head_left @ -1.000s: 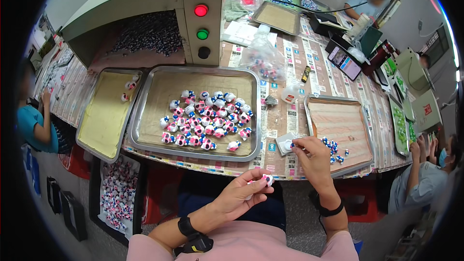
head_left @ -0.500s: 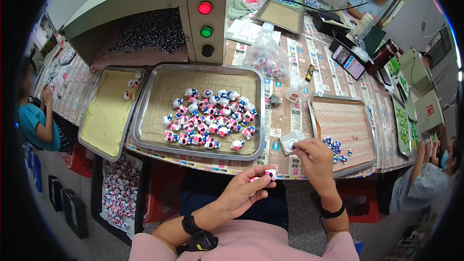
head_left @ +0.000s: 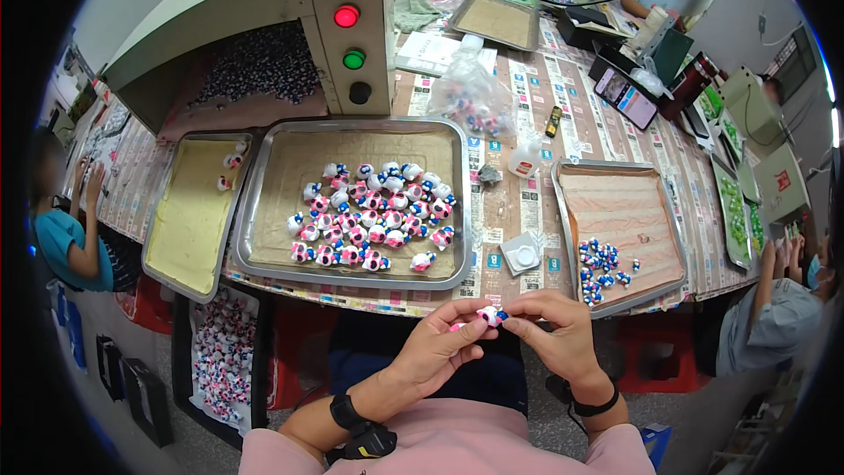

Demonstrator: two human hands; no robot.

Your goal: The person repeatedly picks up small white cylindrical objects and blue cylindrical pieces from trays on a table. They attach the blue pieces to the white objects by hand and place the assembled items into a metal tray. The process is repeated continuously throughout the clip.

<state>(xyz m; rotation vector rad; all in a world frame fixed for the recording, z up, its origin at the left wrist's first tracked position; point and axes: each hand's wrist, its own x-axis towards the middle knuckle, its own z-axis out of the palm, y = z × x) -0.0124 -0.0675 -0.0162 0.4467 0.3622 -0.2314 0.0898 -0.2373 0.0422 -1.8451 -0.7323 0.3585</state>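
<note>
My left hand [head_left: 432, 340] is closed around a small white and pink figurine [head_left: 486, 316], held over the table's near edge. Against the figurine's right side, my right hand [head_left: 563, 334] pinches a small blue piece [head_left: 502, 317]; the fingertips of both hands nearly meet. Similar pink, white and blue figurines [head_left: 369, 220] stand grouped in a large metal tray [head_left: 290, 158] ahead to the left. Small blue and white pieces [head_left: 600, 257] lie in the near left part of a lined tray [head_left: 624, 207] to the right. Between the trays sits a square white pad with a round dish [head_left: 525, 253].
A yellow-lined tray [head_left: 193, 220] holds a few figurines at left. A beige machine [head_left: 352, 0] with lights rises behind. A bottle [head_left: 526, 158], a plastic bag of pieces [head_left: 475, 110] and a phone [head_left: 626, 98] stand farther back. Below left is a black crate [head_left: 220, 361] of figurines. Co-workers sit around.
My right hand has moved left and down from beside the white dish, bringing the blue piece to the figurine. My left hand still holds the figurine, and the view has shifted slightly.
</note>
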